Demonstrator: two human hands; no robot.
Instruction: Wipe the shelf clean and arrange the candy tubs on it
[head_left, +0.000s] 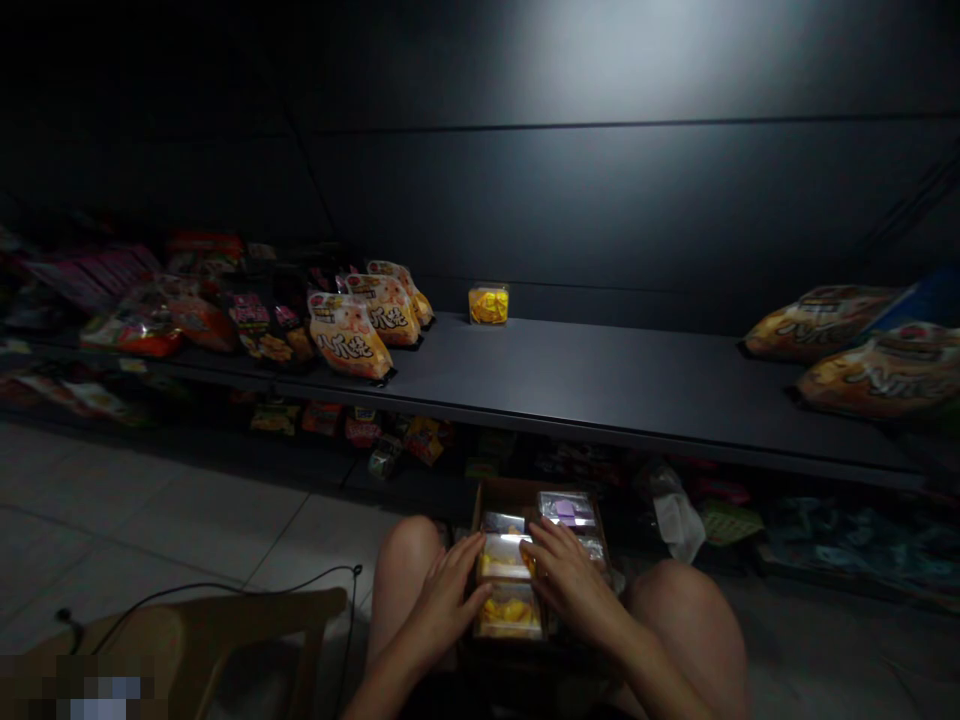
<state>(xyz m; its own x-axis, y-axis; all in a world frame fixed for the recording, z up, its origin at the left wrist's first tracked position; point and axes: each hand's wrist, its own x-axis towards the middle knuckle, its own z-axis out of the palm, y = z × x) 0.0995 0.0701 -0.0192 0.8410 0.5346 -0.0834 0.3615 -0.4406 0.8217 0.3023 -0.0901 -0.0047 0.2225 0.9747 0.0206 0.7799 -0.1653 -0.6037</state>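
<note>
A cardboard box (487, 488) stands between my knees, holding several small clear plastic boxes. My left hand (448, 592) is at the left side of a clear box with yellow contents (504, 560). From the other side, my right hand (568, 578) curves over, its fingertips at the right side of the same box. The two hands grip it between them, still within the carton. Nearer to me lies another clear box with yellow contents (510, 612). Beyond my right fingers sits a clear box with a purple label (566, 510). My right palm hides part of the carton.
On the grey shelf (600, 375) stands one yellow-filled clear box (488, 304). Snack bags (349, 335) line its left part, and more bags (885, 370) lie at its right end. Packets (424, 440) fill the lower shelf. A stool (187, 630) with a black cable is at left.
</note>
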